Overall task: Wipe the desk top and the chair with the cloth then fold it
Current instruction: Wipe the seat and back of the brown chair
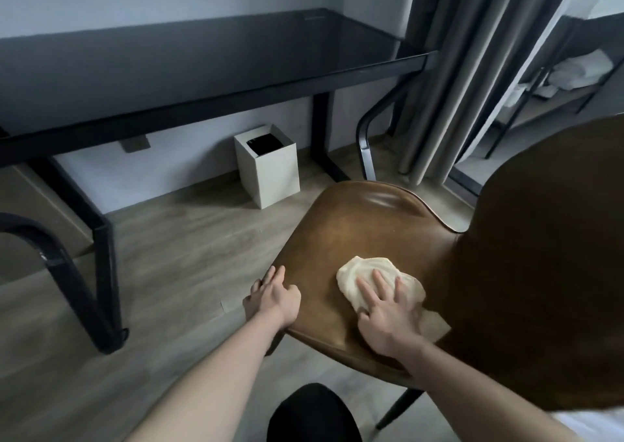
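Desk top [189, 67]: dark glossy surface at upper left, nothing lying on it; whether it has been wiped cannot be told from its look, though the cloth being off it suggests that part is likely done.
Waste bin [268, 166]: pale square box on the floor under the desk, well apart from the work.
Left hand [275, 298]: rests on the seat's left edge, fingers curled over the rim, apparently steadying the chair.
Chair [371, 225]: brown seat in the middle of being wiped; the backrest at right looks still to do.
Cloth [368, 274]: cream, bunched on the seat near the back, one corner trailing under the wrist.
Right hand [388, 310]: flat on the cloth, fingers straight and spread, pressing it down.
Remaining: probably the rest of the chair, then the folding.
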Action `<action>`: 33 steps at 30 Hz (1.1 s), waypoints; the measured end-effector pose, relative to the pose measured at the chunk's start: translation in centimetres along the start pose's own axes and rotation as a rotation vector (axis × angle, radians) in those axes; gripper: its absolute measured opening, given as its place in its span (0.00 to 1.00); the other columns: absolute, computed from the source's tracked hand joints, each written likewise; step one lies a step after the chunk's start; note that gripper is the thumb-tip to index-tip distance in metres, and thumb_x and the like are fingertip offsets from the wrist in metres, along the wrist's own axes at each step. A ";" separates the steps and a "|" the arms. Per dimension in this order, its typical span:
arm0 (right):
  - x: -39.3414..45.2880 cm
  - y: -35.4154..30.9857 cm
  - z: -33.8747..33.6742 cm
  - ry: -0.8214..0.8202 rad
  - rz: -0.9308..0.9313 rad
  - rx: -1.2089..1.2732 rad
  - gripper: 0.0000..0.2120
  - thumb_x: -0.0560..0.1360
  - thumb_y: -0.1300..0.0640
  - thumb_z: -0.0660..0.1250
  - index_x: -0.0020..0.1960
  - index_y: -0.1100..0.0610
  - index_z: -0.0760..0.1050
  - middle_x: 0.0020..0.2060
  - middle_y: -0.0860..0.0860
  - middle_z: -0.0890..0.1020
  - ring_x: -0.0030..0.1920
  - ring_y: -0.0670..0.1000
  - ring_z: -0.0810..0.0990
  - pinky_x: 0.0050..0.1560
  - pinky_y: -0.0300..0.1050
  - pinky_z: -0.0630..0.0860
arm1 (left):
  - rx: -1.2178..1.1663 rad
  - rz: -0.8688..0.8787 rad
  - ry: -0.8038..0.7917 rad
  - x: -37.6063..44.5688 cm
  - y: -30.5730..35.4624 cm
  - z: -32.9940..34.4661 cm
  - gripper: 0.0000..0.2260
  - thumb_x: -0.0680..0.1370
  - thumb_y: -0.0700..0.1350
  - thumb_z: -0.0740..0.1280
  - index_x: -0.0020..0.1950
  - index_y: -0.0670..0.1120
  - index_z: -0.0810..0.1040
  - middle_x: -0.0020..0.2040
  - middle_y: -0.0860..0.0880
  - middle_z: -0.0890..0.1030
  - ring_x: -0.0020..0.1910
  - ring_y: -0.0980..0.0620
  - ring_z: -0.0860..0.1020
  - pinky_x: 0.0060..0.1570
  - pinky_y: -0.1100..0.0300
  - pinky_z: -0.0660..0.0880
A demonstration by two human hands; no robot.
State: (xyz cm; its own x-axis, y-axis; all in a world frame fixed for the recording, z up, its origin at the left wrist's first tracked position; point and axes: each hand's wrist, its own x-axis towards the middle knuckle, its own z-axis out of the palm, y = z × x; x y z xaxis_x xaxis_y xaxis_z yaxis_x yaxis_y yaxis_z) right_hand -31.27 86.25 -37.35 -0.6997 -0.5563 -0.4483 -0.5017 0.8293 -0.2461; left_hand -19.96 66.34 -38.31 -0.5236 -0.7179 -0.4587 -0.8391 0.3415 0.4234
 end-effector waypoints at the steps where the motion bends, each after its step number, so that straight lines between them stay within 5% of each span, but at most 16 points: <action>1: -1.2 0.6 0.3 0.006 0.048 0.029 0.34 0.84 0.45 0.54 0.86 0.37 0.44 0.85 0.42 0.36 0.83 0.62 0.29 0.80 0.74 0.41 | 0.013 -0.002 -0.008 -0.2 0.1 -0.2 0.29 0.83 0.52 0.53 0.85 0.61 0.57 0.86 0.62 0.52 0.84 0.48 0.55 0.79 0.49 0.56; 10: 0.2 0.0 -0.8 0.074 0.267 0.253 0.40 0.77 0.54 0.61 0.84 0.41 0.49 0.85 0.44 0.40 0.82 0.63 0.30 0.80 0.69 0.43 | 0.041 0.030 -0.042 -0.7 -0.1 -0.1 0.30 0.83 0.55 0.53 0.86 0.60 0.55 0.86 0.60 0.51 0.85 0.46 0.54 0.79 0.47 0.56; 16: 10.5 2.5 -4.6 0.072 0.316 0.118 0.42 0.76 0.47 0.60 0.86 0.42 0.44 0.86 0.49 0.40 0.82 0.69 0.32 0.81 0.70 0.38 | 0.017 0.054 -0.006 1.2 -1.3 1.3 0.32 0.79 0.57 0.53 0.85 0.60 0.56 0.86 0.59 0.52 0.84 0.47 0.55 0.82 0.48 0.54; 20: 14.3 2.1 -7.7 0.082 0.324 0.062 0.43 0.76 0.46 0.60 0.85 0.38 0.40 0.86 0.45 0.37 0.84 0.64 0.32 0.74 0.82 0.40 | 0.016 0.047 0.023 2.3 -1.0 1.4 0.30 0.82 0.55 0.55 0.85 0.61 0.56 0.86 0.62 0.52 0.84 0.49 0.55 0.81 0.49 0.56; 27: 14.6 2.0 -7.3 0.113 0.277 -0.004 0.40 0.80 0.46 0.57 0.86 0.38 0.40 0.86 0.47 0.37 0.83 0.64 0.32 0.73 0.84 0.39 | 0.031 0.035 0.021 2.5 -0.4 1.2 0.30 0.82 0.55 0.55 0.85 0.60 0.56 0.86 0.62 0.52 0.84 0.49 0.55 0.79 0.49 0.58; 33: 9.0 1.3 -4.5 0.101 0.197 -0.069 0.38 0.82 0.44 0.56 0.87 0.43 0.43 0.86 0.51 0.41 0.84 0.67 0.35 0.80 0.72 0.39 | 0.049 0.041 0.000 0.7 0.0 0.4 0.30 0.82 0.54 0.55 0.85 0.60 0.56 0.86 0.61 0.52 0.84 0.49 0.55 0.78 0.50 0.58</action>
State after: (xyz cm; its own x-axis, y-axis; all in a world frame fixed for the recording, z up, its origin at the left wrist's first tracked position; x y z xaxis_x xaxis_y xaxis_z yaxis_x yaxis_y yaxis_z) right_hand -40.49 82.06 -37.86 -0.8330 -0.3893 -0.3930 -0.3816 0.9188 -0.1013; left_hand -20.40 66.13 -38.93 -0.5574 -0.7029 -0.4418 -0.8234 0.3999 0.4025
